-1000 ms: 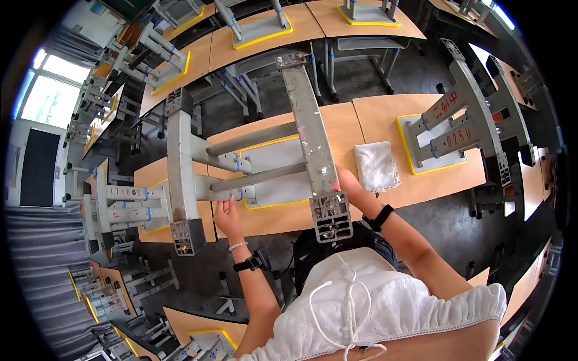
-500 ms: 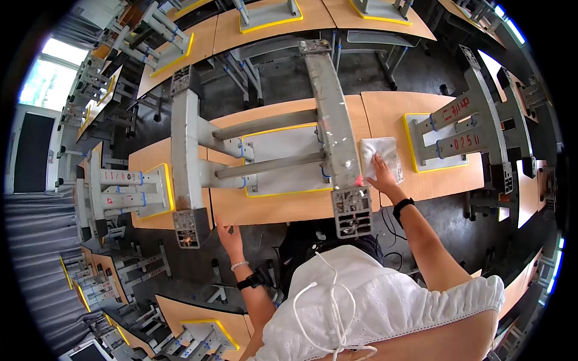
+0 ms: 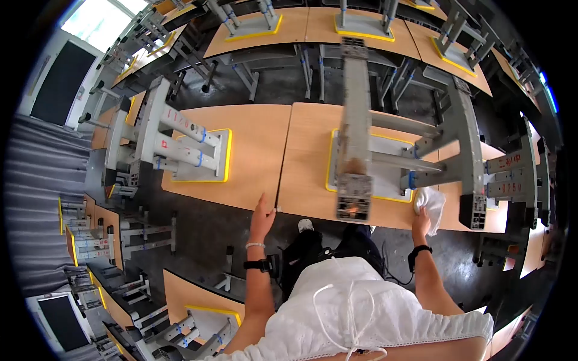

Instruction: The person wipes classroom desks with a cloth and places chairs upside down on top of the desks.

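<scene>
My right hand (image 3: 422, 222) holds a white cloth (image 3: 432, 206) at the front edge of the wooden desktop (image 3: 385, 212). The cloth is bunched and lies partly over the edge, near the front right corner of an upturned stool (image 3: 385, 147). My left hand (image 3: 262, 218) is at the front edge beside the seam between two desktops, its fingers stretched forward and nothing in it. The stool's grey seat with yellow rim lies face down, and its metal legs and feet rise toward me.
Another upturned stool (image 3: 198, 156) stands on the left desktop (image 3: 256, 138), with a further one (image 3: 506, 177) at the right. Behind is a row of desks (image 3: 295, 36) bearing upturned stools. Grey curtains (image 3: 48, 198) hang at the left. The dark floor (image 3: 198, 231) shows below.
My view has shifted left. My right hand has drawn the cloth from beside the middle stool back to the desk's front edge and bunched it. My left hand stays near the seam.
</scene>
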A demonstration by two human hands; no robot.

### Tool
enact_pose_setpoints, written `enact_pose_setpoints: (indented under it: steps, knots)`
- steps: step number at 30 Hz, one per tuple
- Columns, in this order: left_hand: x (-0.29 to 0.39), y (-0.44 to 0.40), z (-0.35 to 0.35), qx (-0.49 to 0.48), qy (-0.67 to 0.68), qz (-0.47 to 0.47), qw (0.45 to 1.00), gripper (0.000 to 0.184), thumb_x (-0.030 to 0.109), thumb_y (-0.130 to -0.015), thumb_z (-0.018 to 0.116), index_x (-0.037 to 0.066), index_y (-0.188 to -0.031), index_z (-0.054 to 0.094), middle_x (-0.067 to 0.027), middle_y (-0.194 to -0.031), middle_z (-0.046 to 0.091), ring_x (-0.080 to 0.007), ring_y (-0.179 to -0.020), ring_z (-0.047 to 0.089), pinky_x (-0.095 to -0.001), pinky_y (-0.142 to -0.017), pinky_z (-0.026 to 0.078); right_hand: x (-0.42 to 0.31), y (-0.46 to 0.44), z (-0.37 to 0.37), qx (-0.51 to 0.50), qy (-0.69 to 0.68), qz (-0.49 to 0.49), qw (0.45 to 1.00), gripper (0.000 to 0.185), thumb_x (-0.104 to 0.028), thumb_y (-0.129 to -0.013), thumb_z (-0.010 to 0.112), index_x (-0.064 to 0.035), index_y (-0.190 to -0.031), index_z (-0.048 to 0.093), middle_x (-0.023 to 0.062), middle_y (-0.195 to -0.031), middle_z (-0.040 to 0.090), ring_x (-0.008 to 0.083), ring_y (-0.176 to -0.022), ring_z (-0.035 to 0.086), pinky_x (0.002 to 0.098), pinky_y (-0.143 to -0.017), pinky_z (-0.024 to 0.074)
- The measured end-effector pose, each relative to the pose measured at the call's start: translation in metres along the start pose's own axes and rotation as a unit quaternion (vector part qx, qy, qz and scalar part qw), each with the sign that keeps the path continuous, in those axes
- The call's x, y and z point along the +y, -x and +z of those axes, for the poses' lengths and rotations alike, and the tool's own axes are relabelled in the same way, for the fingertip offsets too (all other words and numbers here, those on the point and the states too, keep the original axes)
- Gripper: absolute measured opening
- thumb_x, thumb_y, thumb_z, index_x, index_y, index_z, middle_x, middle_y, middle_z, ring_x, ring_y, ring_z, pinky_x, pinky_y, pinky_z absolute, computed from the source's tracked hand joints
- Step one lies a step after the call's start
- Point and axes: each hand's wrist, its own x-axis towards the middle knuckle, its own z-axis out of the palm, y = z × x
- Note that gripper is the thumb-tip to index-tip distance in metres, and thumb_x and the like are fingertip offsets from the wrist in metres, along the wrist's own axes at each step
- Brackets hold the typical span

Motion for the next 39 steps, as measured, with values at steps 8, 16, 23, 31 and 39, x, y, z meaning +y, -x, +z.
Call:
enact_pose_setpoints:
  steps: [8,16,23,31,39]
  knots:
    - [-0.054,0.014,-0.093,0.033,-0.025,-0.211,0.976,0.059,0.014,-0.08,0.057,0.012,-0.133,0.032,-0.0203,-0.114,0.053,-0.03,-0.096,0.057,-0.0379,-0.081,0.045,-0.096,0.07,-0.008,-0.124,-0.061,0.004,0.99,0.026,-0.01,-0.074,0.05,-0.0035,-0.097,0.062,0.0232,-0.087,0.06,0.0372,-0.086,0.057,0.0436,-0.074,0.0452]
    - [-0.03,-0.008,-0.102,0.082,-0.021,-0.177,0.981,0.06,0.008,-0.078,0.058,0.006,-0.132,0.032,-0.0203,-0.109,0.055,-0.0298,-0.094,0.057,-0.0357,-0.077,0.046,-0.137,0.096,0.033,-0.122,-0.101,-0.116,0.981,0.034,-0.001,-0.069,0.047,-0.0045,-0.099,0.062,0.0221,-0.09,0.06,0.0368,-0.086,0.057,0.0425,-0.08,0.0447]
    - [-0.099,-0.046,-0.125,0.079,0.015,-0.125,0.989,0.056,0.017,-0.077,0.061,0.0,-0.126,0.038,-0.0194,-0.103,0.058,-0.0277,-0.093,0.058,-0.0333,-0.08,0.045,-0.253,0.128,0.015,-0.223,-0.164,-0.256,0.926,0.031,-0.004,-0.072,0.046,-0.006,-0.099,0.06,0.0218,-0.089,0.06,0.0388,-0.087,0.056,0.0445,-0.078,0.0435]
    - [-0.208,-0.117,-0.254,0.1,-0.029,-0.07,0.992,0.03,0.018,-0.082,0.056,-0.003,-0.103,0.058,-0.0133,-0.091,0.064,-0.0175,-0.084,0.061,-0.0267,-0.074,0.045,-0.403,0.151,0.049,-0.202,-0.212,-0.256,0.921,0.038,-0.005,-0.072,0.049,0.0,-0.109,0.053,0.0248,-0.103,0.054,0.038,-0.097,0.052,0.0403,-0.087,0.0415]
    - [-0.198,-0.155,-0.385,0.296,0.003,0.052,0.954,0.05,0.009,-0.076,0.065,-0.005,-0.119,0.044,-0.0182,-0.114,0.051,-0.0226,-0.101,0.053,-0.0309,-0.085,0.042,-0.626,0.155,-0.03,-0.158,-0.35,-0.366,0.848,0.086,-0.026,-0.07,0.07,-0.0014,-0.134,0.02,0.0228,-0.133,0.03,0.037,-0.12,0.035,0.0388,-0.098,0.0331]
